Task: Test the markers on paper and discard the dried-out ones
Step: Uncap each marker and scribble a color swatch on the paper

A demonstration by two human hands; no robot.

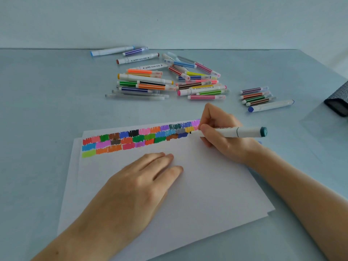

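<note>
The right hand [222, 132] has its grip closed around a white-barrelled marker with a teal end cap [231, 132], tip on the white paper sheet [197, 185] just left of it, while the left hand [143, 178] lies flat and empty, likely steadying the sheet on the bench [37, 110].

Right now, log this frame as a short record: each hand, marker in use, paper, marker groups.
left hand: flat on the paper, holding it down
right hand: gripping a white marker with teal end cap, tip on the sheet
paper: white sheets, stacked; rows of colour swatches along the top edge
main pile: many markers, loose, beyond the paper
small group: five markers set apart to the right
dark case: at the right edge, partly cut off
</note>
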